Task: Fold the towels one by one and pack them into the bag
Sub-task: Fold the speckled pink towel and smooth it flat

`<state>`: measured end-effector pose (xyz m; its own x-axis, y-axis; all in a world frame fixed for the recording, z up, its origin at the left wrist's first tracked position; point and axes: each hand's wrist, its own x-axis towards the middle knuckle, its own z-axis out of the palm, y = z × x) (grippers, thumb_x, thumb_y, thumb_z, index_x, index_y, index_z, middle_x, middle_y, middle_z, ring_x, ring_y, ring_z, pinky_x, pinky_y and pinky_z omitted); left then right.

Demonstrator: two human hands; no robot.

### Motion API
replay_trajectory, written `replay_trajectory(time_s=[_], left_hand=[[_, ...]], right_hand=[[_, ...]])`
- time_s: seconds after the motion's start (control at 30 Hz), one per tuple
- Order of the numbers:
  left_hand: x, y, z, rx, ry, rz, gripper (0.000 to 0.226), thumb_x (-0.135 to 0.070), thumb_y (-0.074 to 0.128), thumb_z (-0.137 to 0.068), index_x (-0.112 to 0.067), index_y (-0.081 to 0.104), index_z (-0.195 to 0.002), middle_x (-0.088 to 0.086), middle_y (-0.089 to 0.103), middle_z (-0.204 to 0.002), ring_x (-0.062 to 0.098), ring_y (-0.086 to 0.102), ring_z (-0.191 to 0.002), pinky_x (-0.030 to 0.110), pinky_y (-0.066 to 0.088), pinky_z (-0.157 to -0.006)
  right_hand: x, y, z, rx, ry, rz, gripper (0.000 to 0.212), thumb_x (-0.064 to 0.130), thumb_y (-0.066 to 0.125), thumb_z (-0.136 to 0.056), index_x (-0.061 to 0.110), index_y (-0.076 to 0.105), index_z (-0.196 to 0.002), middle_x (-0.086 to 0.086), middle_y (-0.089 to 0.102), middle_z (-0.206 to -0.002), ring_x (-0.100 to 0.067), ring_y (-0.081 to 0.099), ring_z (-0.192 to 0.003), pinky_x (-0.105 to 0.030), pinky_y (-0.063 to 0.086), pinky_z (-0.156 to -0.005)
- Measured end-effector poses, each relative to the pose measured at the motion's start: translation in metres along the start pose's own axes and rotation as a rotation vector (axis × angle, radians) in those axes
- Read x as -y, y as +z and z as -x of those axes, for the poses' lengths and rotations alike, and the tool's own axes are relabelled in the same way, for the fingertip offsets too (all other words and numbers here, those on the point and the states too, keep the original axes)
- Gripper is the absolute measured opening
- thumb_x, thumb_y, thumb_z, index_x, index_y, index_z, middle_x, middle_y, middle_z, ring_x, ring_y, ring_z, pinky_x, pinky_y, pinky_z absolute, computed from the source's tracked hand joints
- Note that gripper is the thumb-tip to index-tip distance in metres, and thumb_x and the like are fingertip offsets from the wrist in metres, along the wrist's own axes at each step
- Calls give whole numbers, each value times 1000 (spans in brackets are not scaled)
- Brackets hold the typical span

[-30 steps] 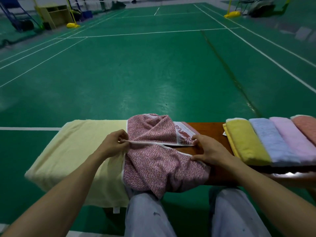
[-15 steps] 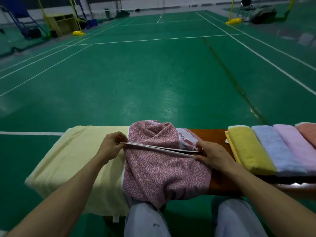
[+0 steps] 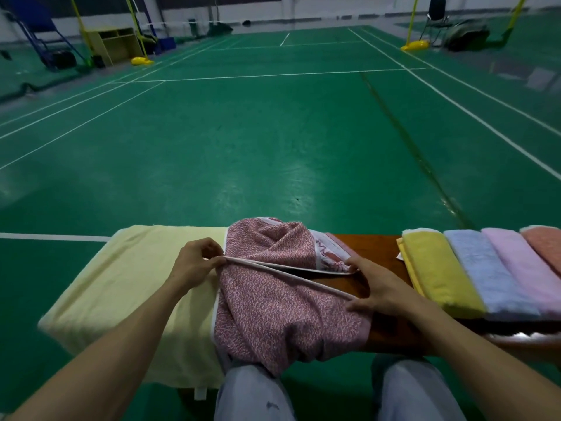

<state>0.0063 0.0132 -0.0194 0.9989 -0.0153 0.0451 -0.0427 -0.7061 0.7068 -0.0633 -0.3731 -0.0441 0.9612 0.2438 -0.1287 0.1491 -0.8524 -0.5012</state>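
— What are you working on?
— I see a brown bench (image 3: pixel 367 247) running left to right, close in front of me. A pale towel (image 3: pixel 127 284) lies flat over its left end and hangs off the near edge.
— And the bag?
— The bag (image 3: pixel 273 314) sits mid-bench, overlapping that towel's right edge, and its bottom droops onto my left knee (image 3: pixel 252 387). My left hand (image 3: pixel 194 265) pinches the left end of its white rim. My right hand (image 3: pixel 376 287) grips the right end, thumb on the near rim and fingers at the far one, so the mouth gapes.
— Other towels?
— Four folded ones lie side by side on the bench's right end: a yellow towel (image 3: pixel 437 275), a blue towel (image 3: pixel 485 275), a pink towel (image 3: pixel 528 275) and a peach towel (image 3: pixel 546 244), which the frame cuts off.
— The room?
— It has a green court floor (image 3: pixel 273 132) with white lines (image 3: pixel 273 75). Far left stands a yellow cabinet (image 3: pixel 112 45). Far right are a chair (image 3: pixel 437 13) and a yellow post base (image 3: pixel 414 45).
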Motion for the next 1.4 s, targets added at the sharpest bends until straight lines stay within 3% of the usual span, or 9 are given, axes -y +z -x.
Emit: replay_trajectory(time_s=[0.27,0.43,0.7,1.07,1.27,1.4], left_hand=[[4,-6,2,42,5,-29,19,-2,75,-78,-17,66,-83,1,69,-87,16,66,-80,32,55,-78],[8,-10,-3,113,86,-246,13,-5,75,-80,-11,74,-91,-1,61,-102,14,61,-79,16,44,-68],[5,-10,4,104,81,-267,14,-5,72,-82,-17,67,-78,2,62,-84,20,57,-78,22,44,-63],[1,-11,14,121,44,-245,11,-11,76,-80,-15,67,-76,1,64,-78,18,60,-75,21,45,-62],[-3,-9,16,110,15,-186,14,-11,78,-77,-12,65,-73,2,66,-75,18,61,-72,27,50,-64],[-4,-10,16,113,-2,-168,15,-13,79,-77,-14,64,-73,2,67,-77,16,62,-75,27,47,-62]], right_hand=[[-7,3,-6,-125,30,49,60,41,78,-77,28,50,-128,3,58,-122,-11,49,-108,-30,45,-94],[-11,4,-5,-165,74,-53,62,35,81,-76,28,50,-130,4,57,-119,-13,49,-111,-35,44,-99],[-7,-1,-4,-164,109,-74,64,27,82,-76,26,48,-130,2,57,-123,-15,50,-114,-37,44,-101],[-6,-2,4,-181,128,-66,60,25,84,-74,25,49,-122,3,60,-113,-16,56,-104,-36,49,-94],[-14,-3,11,-179,83,-53,42,24,82,-77,25,54,-109,9,61,-94,-12,60,-88,-22,49,-75],[-15,0,17,-225,64,-7,39,28,79,-79,24,55,-109,8,57,-89,-10,55,-83,-21,45,-70]])
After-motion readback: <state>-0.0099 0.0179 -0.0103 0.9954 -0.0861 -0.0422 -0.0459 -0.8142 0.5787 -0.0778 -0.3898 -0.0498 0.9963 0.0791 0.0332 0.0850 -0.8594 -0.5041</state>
